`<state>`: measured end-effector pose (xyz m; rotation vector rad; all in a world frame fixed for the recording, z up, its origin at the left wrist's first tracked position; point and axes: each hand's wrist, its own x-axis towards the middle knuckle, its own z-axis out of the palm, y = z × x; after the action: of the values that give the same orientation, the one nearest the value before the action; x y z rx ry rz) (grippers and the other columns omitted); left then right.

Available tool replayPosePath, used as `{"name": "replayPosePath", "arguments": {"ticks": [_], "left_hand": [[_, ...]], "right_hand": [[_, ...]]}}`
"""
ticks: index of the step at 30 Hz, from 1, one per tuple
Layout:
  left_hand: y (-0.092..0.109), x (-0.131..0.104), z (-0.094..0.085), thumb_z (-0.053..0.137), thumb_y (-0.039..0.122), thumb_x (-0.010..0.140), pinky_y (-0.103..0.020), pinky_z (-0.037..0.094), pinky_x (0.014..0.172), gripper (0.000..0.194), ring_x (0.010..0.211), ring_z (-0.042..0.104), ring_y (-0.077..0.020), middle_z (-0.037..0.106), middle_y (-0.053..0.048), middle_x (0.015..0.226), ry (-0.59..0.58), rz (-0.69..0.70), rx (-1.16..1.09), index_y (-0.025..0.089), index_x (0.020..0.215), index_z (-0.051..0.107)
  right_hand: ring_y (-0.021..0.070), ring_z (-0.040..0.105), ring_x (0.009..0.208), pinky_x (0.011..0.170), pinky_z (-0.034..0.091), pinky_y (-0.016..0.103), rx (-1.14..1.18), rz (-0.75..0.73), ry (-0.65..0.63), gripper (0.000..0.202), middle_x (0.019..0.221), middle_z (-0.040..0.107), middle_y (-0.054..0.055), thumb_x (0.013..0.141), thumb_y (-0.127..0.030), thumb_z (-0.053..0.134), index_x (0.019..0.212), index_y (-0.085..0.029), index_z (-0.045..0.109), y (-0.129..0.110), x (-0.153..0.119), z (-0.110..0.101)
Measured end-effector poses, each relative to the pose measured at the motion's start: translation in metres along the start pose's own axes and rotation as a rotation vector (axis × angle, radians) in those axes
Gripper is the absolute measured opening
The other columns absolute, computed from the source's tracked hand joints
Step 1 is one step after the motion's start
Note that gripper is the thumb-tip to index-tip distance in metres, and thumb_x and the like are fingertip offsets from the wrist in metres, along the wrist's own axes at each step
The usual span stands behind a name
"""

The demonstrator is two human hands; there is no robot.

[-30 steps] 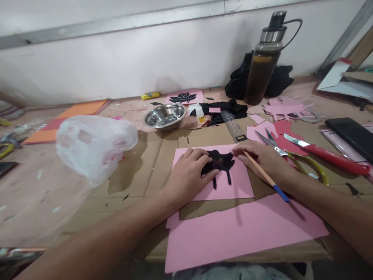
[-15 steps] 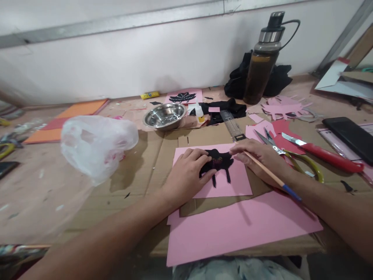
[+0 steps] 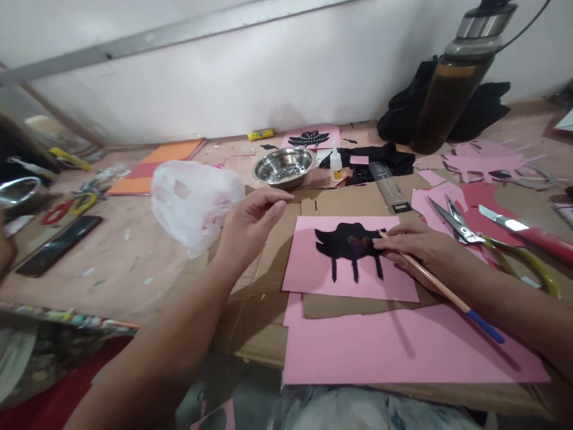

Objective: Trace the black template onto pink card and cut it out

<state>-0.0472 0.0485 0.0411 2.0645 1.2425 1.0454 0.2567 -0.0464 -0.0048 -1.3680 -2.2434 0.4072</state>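
Head view, the only one on record. The black paper cutout [image 3: 338,242] lies flat on a pink sheet [image 3: 304,278], which rests on cardboard [image 3: 262,286]. The cutout's long axis runs left to right, its three legs pointing toward the wearer; small coloured specks are noted right of its middle (their nature cannot be made out).

Right hand [image 3: 418,246]: the nearer of the two, at the cutout's right end. Thumb and fingers are closed on a slim wooden stick [image 3: 436,280], which slants back over the wrist to a blue end. From these fingertips the cutout extends leftward. Whether the tip is touching it cannot be determined.

Left hand [image 3: 248,224]: raised over the cardboard, left of and beyond the pink sheet, with the cutout to its right and toward the wearer. Thumb and fingertips are slightly parted, nothing visible between them. The steel bowl [image 3: 271,162], with small shiny bits inside, stands just beyond these fingertips; a white plastic bag [image 3: 183,200] is close on the left.

Also recorded: scissors [image 3: 468,234] and a red-handled knife [image 3: 532,233] lie right of the right hand; a glue bottle [image 3: 336,164] stands beside the bowl.
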Motion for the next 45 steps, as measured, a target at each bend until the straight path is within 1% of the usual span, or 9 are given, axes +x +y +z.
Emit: {"name": "replayPosePath", "arguments": {"ticks": [5,10,13,18,27,31,35,40,45], "left_hand": [[0.006,-0.009,0.009,0.059,0.024,0.092,-0.034,0.054,0.091,0.013,0.096,0.068,-0.0169,0.074,-0.002,0.099,-0.114,0.172,0.088,0.024,0.092,0.072],[0.009,-0.017,0.02,0.056,0.022,0.095,-0.03,0.054,0.089,0.017,0.098,0.068,-0.0161,0.074,-0.004,0.101,-0.265,0.323,0.118,0.021,0.094,0.073],[0.005,-0.015,0.019,0.057,0.021,0.094,-0.03,0.054,0.089,0.016,0.096,0.068,-0.0159,0.075,-0.004,0.099,-0.241,0.283,0.133,0.019,0.092,0.073],[-0.004,-0.006,0.014,0.057,0.024,0.093,-0.029,0.054,0.081,0.018,0.093,0.069,-0.0168,0.075,-0.004,0.102,-0.174,0.181,0.193,0.02,0.097,0.075],[-0.013,-0.003,0.016,0.056,0.029,0.094,-0.03,0.056,0.082,0.022,0.096,0.068,-0.0178,0.074,-0.005,0.108,-0.287,0.088,0.328,0.021,0.103,0.074],[-0.005,-0.011,0.03,0.054,0.026,0.097,-0.036,0.053,0.097,0.022,0.106,0.066,-0.0187,0.071,-0.006,0.111,-0.263,0.298,0.325,0.019,0.107,0.071],[0.007,-0.021,0.055,0.052,0.03,0.099,-0.04,0.049,0.105,0.033,0.119,0.06,-0.0214,0.066,-0.009,0.128,-0.428,0.527,0.325,0.018,0.128,0.061],[0.011,-0.023,0.07,0.053,0.049,0.096,-0.045,0.045,0.109,0.052,0.127,0.055,-0.028,0.064,-0.012,0.134,-0.533,0.504,0.436,0.013,0.134,0.058],[0.01,-0.024,0.069,0.051,0.052,0.096,-0.046,0.046,0.107,0.055,0.125,0.056,-0.0279,0.065,-0.012,0.134,-0.531,0.506,0.442,0.013,0.134,0.058]], "right_hand": [[0.0253,0.068,0.103,0.085,0.06,0.037,0.019,-0.041,-0.023,0.032,0.107,0.074,0.009,0.094,-0.025,0.051,0.117,-0.024,0.074,0.002,0.002,-0.003],[0.023,0.069,0.101,0.086,0.059,0.033,0.006,-0.056,0.03,0.03,0.103,0.074,0.009,0.094,-0.024,0.052,0.111,-0.023,0.076,0.004,0.001,0.001],[0.0237,0.069,0.102,0.086,0.059,0.032,-0.003,-0.051,0.077,0.03,0.102,0.075,0.01,0.094,-0.026,0.051,0.109,-0.022,0.077,0.005,0.0,0.005],[0.0252,0.069,0.105,0.088,0.06,0.034,-0.001,-0.023,0.026,0.03,0.104,0.075,0.011,0.093,-0.029,0.053,0.109,-0.022,0.077,0.008,0.0,0.002],[0.0263,0.069,0.105,0.09,0.059,0.037,0.043,-0.043,-0.041,0.029,0.107,0.076,0.01,0.093,-0.03,0.054,0.11,-0.023,0.077,0.007,0.004,-0.007],[0.0275,0.068,0.107,0.09,0.059,0.038,0.04,-0.056,-0.05,0.03,0.108,0.076,0.009,0.094,-0.029,0.054,0.113,-0.025,0.076,0.006,0.003,-0.006],[0.0241,0.068,0.103,0.087,0.058,0.035,0.04,-0.078,-0.037,0.031,0.109,0.075,0.008,0.098,-0.025,0.047,0.114,-0.027,0.074,-0.001,0.002,-0.003],[0.0216,0.069,0.1,0.086,0.058,0.033,0.023,-0.072,0.005,0.03,0.105,0.075,0.008,0.097,-0.023,0.049,0.111,-0.026,0.075,-0.002,0.003,0.001],[0.0245,0.07,0.102,0.091,0.057,0.039,0.108,0.048,0.017,0.03,0.11,0.075,0.008,0.096,-0.033,0.049,0.113,-0.026,0.073,-0.009,0.006,-0.007]]}}
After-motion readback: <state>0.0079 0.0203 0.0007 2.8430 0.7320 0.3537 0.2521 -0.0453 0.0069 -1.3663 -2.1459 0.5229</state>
